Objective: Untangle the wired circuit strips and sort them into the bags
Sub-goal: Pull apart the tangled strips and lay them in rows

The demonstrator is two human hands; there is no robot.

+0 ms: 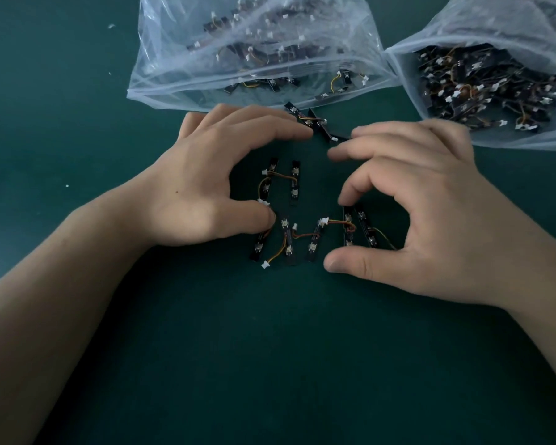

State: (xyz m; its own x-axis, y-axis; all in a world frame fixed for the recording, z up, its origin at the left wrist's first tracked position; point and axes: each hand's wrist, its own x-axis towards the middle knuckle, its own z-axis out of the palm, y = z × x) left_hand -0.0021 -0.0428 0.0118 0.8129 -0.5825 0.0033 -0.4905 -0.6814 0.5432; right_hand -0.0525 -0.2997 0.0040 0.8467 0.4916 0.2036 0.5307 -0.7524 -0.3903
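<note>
Near the bags (pixel 161 88), seemingly light, stiff strips (pixel 288 240) joined by limp, snagging wires are ringed by the left hand (pixel 206 178) and right hand (pixel 430 203), fingers arched and spread, and are best pinched edgewise.

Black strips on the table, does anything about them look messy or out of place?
A few strips lie crisscrossed just outside the left bag, apart from the neater rows lower down. Small white specks dot the green table.
</note>
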